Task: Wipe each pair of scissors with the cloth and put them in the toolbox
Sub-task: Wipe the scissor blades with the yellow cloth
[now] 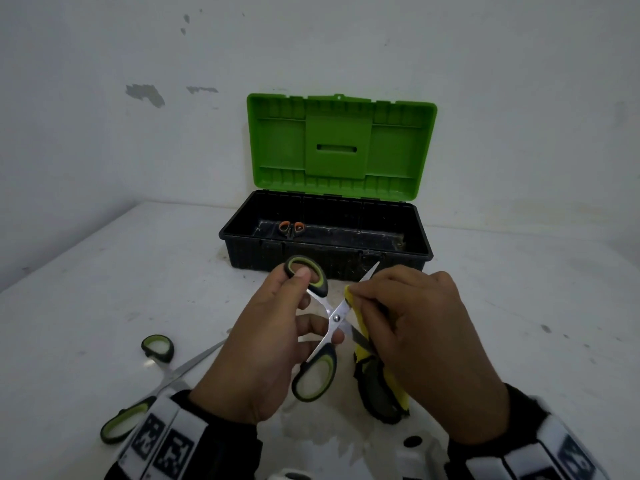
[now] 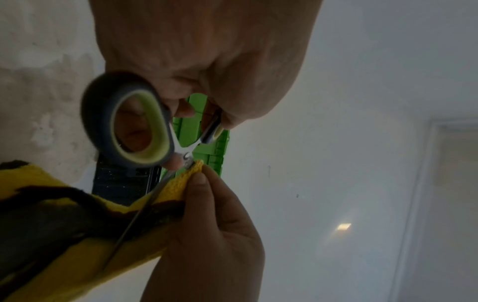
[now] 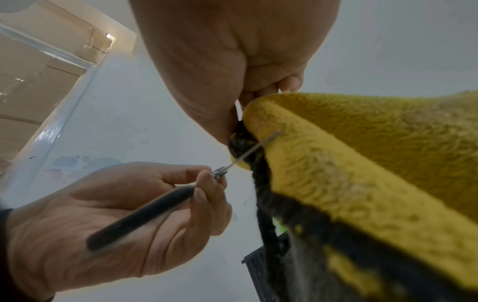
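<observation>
1. Head view: the left hand point(image 1: 263, 344) is gripping the green-handled scissors point(image 1: 335, 318) above the white table point(image 1: 519, 323), thumb pressing on the upper handle loop and fingers curling round near the pivot. The blades are standing spread open; one blade is pointing up and to the right toward the toolbox point(image 1: 325, 244), and the other is disappearing behind the cloth point(image 1: 377, 372). The long axis of the visible blade and the lower handle is running from lower left to upper right.
2. Still in the head view, the right hand point(image 1: 422, 327) is pinching the yellow-and-dark cloth round one blade, with the cloth's tail hanging down to the table. The toolbox is sitting just behind the hands, its green lid point(image 1: 341, 143) standing upright near the wall, and an orange-handled pair point(image 1: 292, 229) is lying inside at the left. A second green-handled pair point(image 1: 162, 368) is lying open on the table to the left, beside the left wrist. Bare table is stretching out on the right.
3. Left wrist view: the scissors point(image 2: 186, 157) are being held by the handles, and the fingertips point(image 2: 199, 179) of the right hand are squeezing the cloth point(image 2: 178, 188) just beyond the pivot.
4. Right wrist view: the cloth point(image 3: 336, 163) is folding over the blade, whose thin edge is poking out toward the left hand point(image 3: 116, 224), which is clasping the dark handle.
</observation>
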Tool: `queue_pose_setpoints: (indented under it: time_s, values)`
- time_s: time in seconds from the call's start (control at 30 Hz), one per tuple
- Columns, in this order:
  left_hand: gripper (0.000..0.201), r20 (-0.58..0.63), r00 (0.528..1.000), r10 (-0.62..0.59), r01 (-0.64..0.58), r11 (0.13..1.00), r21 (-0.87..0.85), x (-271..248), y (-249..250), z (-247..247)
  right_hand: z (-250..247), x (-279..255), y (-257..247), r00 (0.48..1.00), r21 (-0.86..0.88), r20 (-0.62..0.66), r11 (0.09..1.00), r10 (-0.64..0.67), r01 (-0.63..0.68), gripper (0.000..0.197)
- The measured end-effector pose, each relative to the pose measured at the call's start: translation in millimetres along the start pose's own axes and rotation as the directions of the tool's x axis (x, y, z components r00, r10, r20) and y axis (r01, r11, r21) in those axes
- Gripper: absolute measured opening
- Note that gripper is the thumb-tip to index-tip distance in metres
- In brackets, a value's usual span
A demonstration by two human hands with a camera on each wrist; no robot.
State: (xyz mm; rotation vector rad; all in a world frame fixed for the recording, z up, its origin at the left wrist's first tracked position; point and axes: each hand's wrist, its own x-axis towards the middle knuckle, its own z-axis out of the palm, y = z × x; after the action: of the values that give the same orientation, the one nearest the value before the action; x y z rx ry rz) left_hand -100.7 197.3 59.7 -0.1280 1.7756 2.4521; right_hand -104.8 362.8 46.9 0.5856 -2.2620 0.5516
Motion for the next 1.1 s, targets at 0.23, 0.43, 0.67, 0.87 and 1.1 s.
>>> queue_pose_setpoints:
  time_s: [0.23, 0.43, 0.67, 0.87, 1.1]
  values:
    - [0.024, 0.013, 1.0, -0.006, 0.008, 0.997, -0.079, 0, 1, 4, 1, 5, 4, 1.0, -0.029, 0.002, 1.0, 0.004, -0.004, 0.02]
    - [0.023, -0.048, 0.996, 0.069, -0.07, 0.997, -0.027, -1, 1, 5, -3, 5, -2, 0.997, 0.087, 0.068, 0.996, -0.031, 0.025, 0.03]
    - [0.021, -0.049, 0.995, 0.091, -0.09, 0.996, 0.027, -3, 3, 5, -13, 6, 8, 0.99, -0.002, 0.082, 0.993, -0.118, 0.118, 0.019]
    - [0.02, -0.063, 0.994, 0.091, -0.086, 0.993, 0.079, -2, 6, 5, -13, 2, 5, 0.968, -0.006, 0.179, 0.983, -0.177, 0.181, 0.029]
    - [0.023, -0.064, 0.998, 0.02, -0.015, 0.996, 0.087, 0, 5, 6, -23, 7, 10, 0.978, 0.107, 0.152, 0.986, -0.14, 0.124, 0.025]
